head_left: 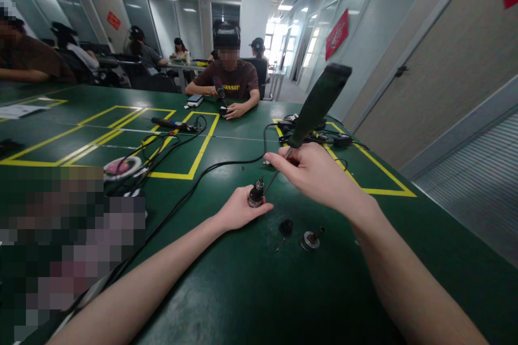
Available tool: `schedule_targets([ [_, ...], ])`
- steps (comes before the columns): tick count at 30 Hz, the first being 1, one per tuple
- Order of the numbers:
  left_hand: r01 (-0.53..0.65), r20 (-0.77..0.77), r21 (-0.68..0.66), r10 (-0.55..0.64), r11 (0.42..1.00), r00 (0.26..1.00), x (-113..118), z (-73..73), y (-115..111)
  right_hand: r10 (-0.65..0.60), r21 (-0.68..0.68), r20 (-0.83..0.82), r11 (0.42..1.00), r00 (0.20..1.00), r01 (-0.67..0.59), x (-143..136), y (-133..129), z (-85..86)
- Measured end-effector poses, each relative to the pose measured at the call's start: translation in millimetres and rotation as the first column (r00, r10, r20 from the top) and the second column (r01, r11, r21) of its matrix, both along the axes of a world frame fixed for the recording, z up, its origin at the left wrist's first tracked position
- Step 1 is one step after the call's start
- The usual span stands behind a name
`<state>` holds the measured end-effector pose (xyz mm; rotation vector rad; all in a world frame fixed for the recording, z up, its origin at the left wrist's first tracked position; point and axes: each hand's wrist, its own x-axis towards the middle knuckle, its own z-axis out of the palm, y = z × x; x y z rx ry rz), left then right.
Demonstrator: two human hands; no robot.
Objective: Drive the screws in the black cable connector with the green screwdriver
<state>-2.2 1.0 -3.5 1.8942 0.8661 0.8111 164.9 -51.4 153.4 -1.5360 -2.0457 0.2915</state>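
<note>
My left hand (242,210) is wrapped round a small dark metal part (256,194) with a pointed top, holding it upright on the green table (202,291). A screwdriver with a large dark green handle (319,102) is pinched near the base of its handle by my right hand (301,167). Its thin shaft slants down to the left and its lower end is beside the metal part; whether they touch is unclear. Just right of my left hand lie a black round cap (286,227), some tiny pieces (280,245) and a round metal part with a stem (311,240).
Black cables (210,168) cross the table on the left. A black tool (174,124) and a white ring-shaped item (122,167) lie further left. Adapters (342,140) sit at the back right. Across the table, a person (226,78) holds a driver tool.
</note>
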Motion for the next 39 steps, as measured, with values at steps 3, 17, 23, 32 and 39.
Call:
schedule_targets([
  [3, -0.007, -0.002, -0.003, 0.007, 1.000, 1.000, 0.3, 0.6, -0.7, 0.007, 0.006, 0.003, 1.000, 1.000, -0.007, -0.3, 0.4, 0.5],
  [17, 0.007, 0.015, -0.028, -0.006, 1.000, 1.000, 0.4, 1.6, -0.7, 0.012, -0.030, 0.056, 1.000, 0.998, -0.010, -1.8, -2.0, 3.1],
  [23, 0.010, 0.023, -0.015, -0.009, 1.000, 1.000, 0.0, 0.4, -0.1, -0.002, -0.056, 0.061, 0.998, 0.998, 0.005, -3.2, -4.4, 4.3],
  [32, 0.010, 0.011, -0.017, -0.010, 1.000, 1.000, 0.2, 0.5, 0.1, -0.011, -0.002, 0.105, 1.000, 0.994, 0.011, 0.1, -0.7, 0.9],
  [39, 0.018, 0.016, -0.005, -0.018, 1.000, 1.000, 0.8, -2.0, 1.9, 0.044, -0.028, 0.029, 0.999, 0.999, -0.043, -0.3, -6.2, 2.9],
])
